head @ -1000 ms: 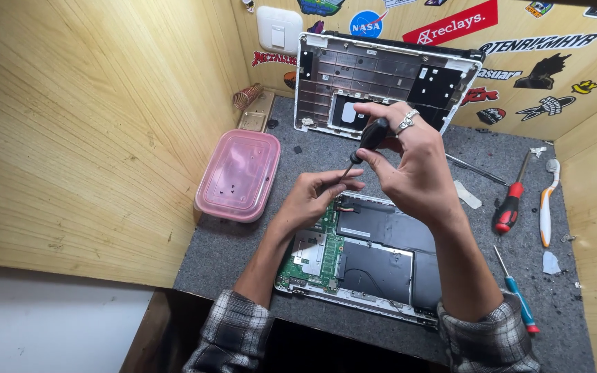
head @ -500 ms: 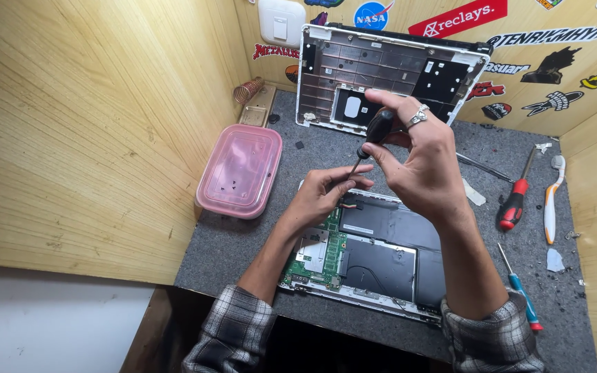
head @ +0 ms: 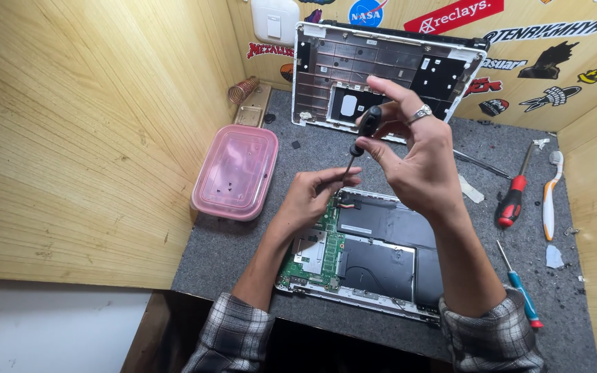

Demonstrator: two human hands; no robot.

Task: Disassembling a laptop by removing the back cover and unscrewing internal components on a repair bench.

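Right hand (head: 419,166) pinching black-handled slim screwdriver (head: 362,135), left hand (head: 316,193) closed steadying shaft at six o'clock: keep upright over opened white laptop base (head: 374,255).

Lidded tub (head: 235,172) left of laptop (head: 374,259)

1. Bright, warm, even light from above; wood walls (head: 91,131) well lit.
2. Soft shadows under the right hand (head: 419,162) and left hand (head: 312,197), falling on the grey mat (head: 243,266).
3. Mild glare on the pink container lid (head: 235,171).
4. Focus sharp at centre.
5. Wide-angle bending at the edges; bottom edge dark.
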